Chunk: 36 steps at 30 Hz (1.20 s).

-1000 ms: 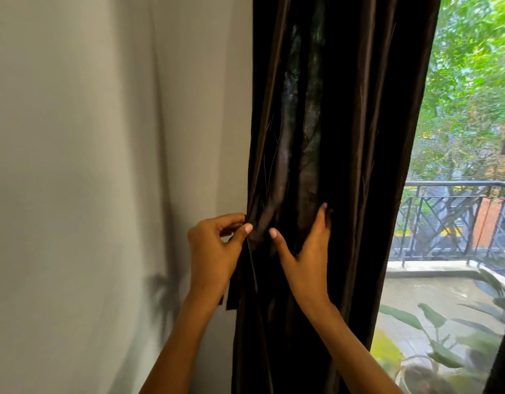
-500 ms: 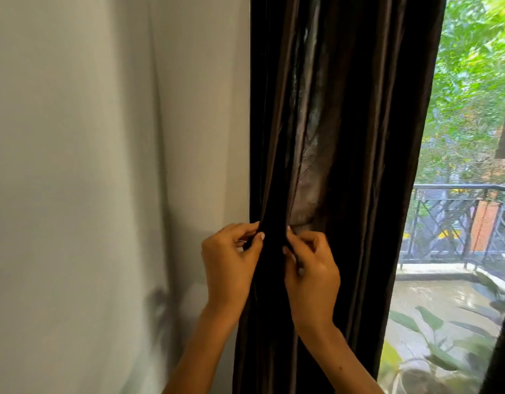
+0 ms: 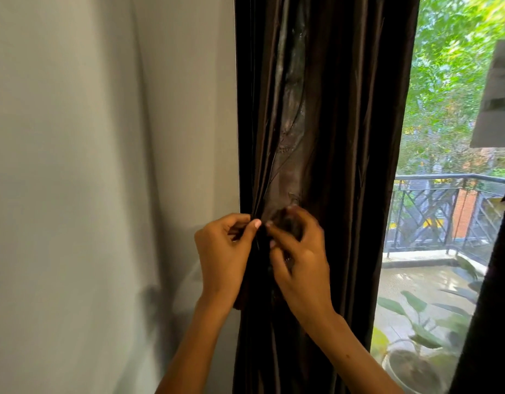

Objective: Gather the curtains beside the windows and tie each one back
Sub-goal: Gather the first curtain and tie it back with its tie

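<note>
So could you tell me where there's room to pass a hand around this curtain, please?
The free gaps: left, between the pale grey wall and the dark brown satin curtain; right, between the curtain's edge and the window glass. It is crowded mid-curtain, where the left hand and right hand pinch the folds.

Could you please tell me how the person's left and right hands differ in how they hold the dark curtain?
The left hand pinches the curtain edge beside the wall; the right hand grips folds further in. The left shows a clear thumb-and-finger pinch; the right's fingers are blurred. Both grip at one height.
</note>
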### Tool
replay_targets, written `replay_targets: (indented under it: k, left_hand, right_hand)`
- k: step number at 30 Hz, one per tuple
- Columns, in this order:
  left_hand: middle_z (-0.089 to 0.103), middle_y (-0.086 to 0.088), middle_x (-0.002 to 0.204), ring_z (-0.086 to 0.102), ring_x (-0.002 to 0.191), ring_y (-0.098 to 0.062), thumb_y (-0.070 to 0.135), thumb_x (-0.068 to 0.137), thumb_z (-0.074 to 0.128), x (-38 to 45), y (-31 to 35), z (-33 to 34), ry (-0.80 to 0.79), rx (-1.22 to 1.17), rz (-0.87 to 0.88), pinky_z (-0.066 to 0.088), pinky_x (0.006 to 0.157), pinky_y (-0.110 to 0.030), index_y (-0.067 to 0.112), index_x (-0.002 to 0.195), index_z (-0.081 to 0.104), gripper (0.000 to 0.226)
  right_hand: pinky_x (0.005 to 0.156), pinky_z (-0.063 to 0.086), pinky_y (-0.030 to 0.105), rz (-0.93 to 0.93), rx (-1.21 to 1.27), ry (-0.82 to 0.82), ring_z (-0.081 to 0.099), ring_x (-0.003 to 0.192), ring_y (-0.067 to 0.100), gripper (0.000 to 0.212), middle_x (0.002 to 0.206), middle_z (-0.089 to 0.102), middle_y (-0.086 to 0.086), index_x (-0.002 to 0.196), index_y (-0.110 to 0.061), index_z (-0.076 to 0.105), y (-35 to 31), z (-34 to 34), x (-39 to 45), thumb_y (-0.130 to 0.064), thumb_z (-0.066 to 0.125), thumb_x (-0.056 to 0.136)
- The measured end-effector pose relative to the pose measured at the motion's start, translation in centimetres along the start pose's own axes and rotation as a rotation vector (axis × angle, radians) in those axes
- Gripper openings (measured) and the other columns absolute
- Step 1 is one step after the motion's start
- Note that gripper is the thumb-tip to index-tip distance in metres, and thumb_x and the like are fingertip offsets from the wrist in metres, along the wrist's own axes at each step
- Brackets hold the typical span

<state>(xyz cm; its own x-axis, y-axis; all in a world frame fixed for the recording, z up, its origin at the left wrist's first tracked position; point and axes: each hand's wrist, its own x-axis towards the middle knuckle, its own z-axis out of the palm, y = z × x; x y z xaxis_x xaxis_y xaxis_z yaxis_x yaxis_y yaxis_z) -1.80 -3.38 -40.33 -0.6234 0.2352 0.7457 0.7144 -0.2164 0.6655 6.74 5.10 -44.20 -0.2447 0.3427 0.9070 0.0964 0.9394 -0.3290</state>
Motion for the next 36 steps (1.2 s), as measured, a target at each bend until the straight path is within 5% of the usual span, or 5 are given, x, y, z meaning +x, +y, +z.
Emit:
replay_targets:
  k: [4, 7, 18, 31, 36]
  left_hand:
    - [0.068, 0.012, 0.071, 0.068, 0.067, 0.0, 0.014, 0.074, 0.079, 0.6, -0.5, -0.6, -0.02, -0.029, -0.048, 0.053, 0.067, -0.011, 0.015, 0.089, 0.072, 0.016]
    - [0.068, 0.012, 0.074, 0.068, 0.069, 0.001, 0.014, 0.073, 0.079, 0.9, -0.5, -1.0, -0.082, -0.067, -0.095, 0.053, 0.069, -0.011, 0.014, 0.093, 0.072, 0.021]
    - [0.073, 0.002, 0.081, 0.068, 0.072, 0.0, 0.008, 0.074, 0.078, -0.1, 0.0, -0.4, -0.098, -0.023, -0.062, 0.052, 0.067, -0.011, 0.01, 0.093, 0.075, 0.019]
    - [0.068, 0.02, 0.073, 0.067, 0.072, 0.005, 0.012, 0.077, 0.076, -1.6, 2.2, 0.5, -0.114, -0.14, -0.012, 0.048, 0.065, -0.005, 0.016, 0.09, 0.075, 0.014]
    - [0.069, 0.013, 0.069, 0.067, 0.064, 0.002, 0.015, 0.074, 0.079, -0.7, 1.2, 0.4, -0.027, -0.06, -0.024, 0.05, 0.063, -0.009, 0.013, 0.081, 0.074, 0.009]
  right_hand:
    - [0.113, 0.003, 0.045, 0.32, -0.114, 0.103, -0.017, 0.144, 0.025, 0.091, 0.158, -0.016, 0.013, 0.152, -0.023, 0.003, 0.7, -0.1, 1.6, -0.057, 0.057, 0.086]
    - [0.118, 0.013, 0.032, 0.446, 0.262, -0.004, 0.003, 0.146, 0.013, 0.109, 0.16, -0.002, -0.001, 0.149, -0.026, -0.015, 0.4, -0.2, 2.2, -0.061, 0.059, 0.078]
    - [0.073, 0.056, 0.024, 0.091, 0.023, 0.061, 0.07, 0.073, 0.016, 0.065, 0.089, 0.072, 0.008, 0.14, -0.012, 0.044, -0.3, 0.2, 0.3, 0.012, 0.062, 0.081]
    - [0.097, 0.021, -0.005, 0.018, 0.221, -0.207, 0.025, 0.141, 0.003, 0.058, 0.155, 0.025, -0.007, 0.146, -0.02, 0.022, -0.1, 0.0, -1.0, -0.028, 0.029, 0.089]
    - [0.117, 0.019, 0.028, 0.001, 0.07, 0.019, 0.015, 0.147, 0.019, 0.049, 0.158, 0.018, 0.008, 0.142, -0.012, 0.043, 0.6, -0.4, -0.5, -0.029, 0.043, 0.096]
